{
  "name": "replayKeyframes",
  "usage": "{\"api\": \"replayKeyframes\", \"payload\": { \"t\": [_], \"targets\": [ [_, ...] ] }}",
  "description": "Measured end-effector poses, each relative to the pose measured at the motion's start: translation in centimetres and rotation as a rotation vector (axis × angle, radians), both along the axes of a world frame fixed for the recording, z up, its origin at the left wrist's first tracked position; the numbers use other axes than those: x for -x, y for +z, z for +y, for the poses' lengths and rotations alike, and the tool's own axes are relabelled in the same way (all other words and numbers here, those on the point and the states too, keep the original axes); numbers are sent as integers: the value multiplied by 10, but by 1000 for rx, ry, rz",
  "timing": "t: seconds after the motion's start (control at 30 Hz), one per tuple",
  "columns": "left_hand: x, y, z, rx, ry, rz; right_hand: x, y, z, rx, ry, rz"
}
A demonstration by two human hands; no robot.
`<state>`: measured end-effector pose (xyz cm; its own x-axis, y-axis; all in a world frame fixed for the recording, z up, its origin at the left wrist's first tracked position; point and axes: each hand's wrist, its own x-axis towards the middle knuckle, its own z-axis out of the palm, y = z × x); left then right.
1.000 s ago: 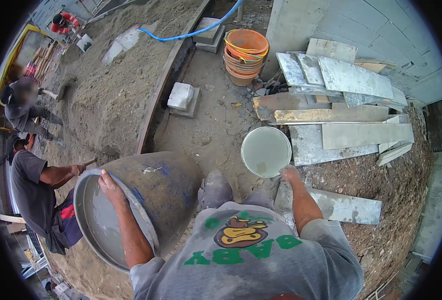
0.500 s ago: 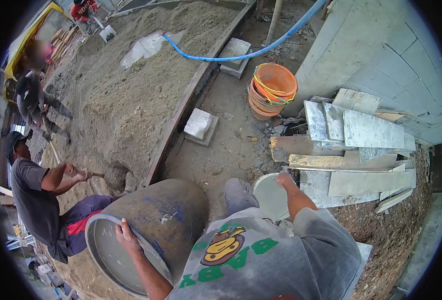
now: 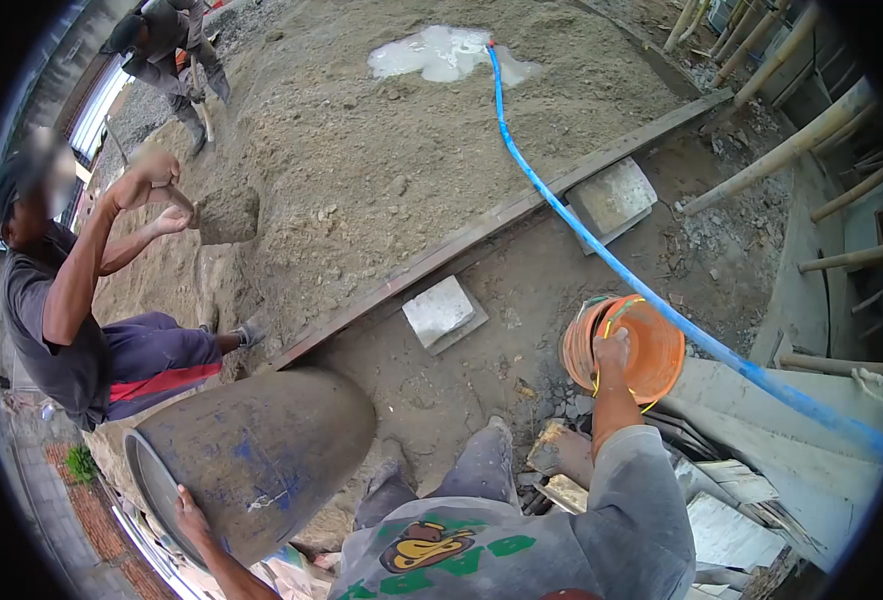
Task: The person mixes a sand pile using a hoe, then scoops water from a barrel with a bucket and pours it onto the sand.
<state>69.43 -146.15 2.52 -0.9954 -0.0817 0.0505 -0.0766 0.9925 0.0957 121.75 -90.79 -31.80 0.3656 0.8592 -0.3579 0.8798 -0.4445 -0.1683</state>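
My left hand (image 3: 193, 515) rests against the rim of a large, scuffed drum (image 3: 262, 450), its fingers spread along the edge. The drum stands at my left side, its mouth mostly turned from view. My right hand (image 3: 612, 350) reaches down to the stacked orange buckets (image 3: 657, 350), its fingers curled at the rim by a yellow handle. What exactly the fingers grip there is too small to tell. A blue hose (image 3: 602, 250) runs past just above the buckets.
A co-worker (image 3: 62, 300) at the left lifts a loaded shovel (image 3: 230, 216); another (image 3: 172, 60) bends behind. A sand pile (image 3: 352, 190) lies behind a long board (image 3: 502, 220). Concrete blocks (image 3: 440, 312), boards (image 3: 732, 530) and bamboo poles (image 3: 782, 150) are around.
My right hand has left the round pail and moved forward to the orange buckets. My view has swung right. The near co-worker has raised the shovel. My left hand stays at the drum rim.
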Motion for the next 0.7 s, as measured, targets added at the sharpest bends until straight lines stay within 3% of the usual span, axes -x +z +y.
{"api": "replayKeyframes", "payload": {
  "t": [0.07,0.27,0.4,0.7],
  "targets": [
    [-1,1,-1,86,19,21,-5,-14,31,259,-50,81],
    [6,-11,-8,111,76,92,-17,-26,39,312,138,-64],
    [13,-20,-18,162,115,91,-22,17,42,373,247,-129],
    [7,-20,3,140,159,108,-15,65,37,271,162,-163]
  ]
}}
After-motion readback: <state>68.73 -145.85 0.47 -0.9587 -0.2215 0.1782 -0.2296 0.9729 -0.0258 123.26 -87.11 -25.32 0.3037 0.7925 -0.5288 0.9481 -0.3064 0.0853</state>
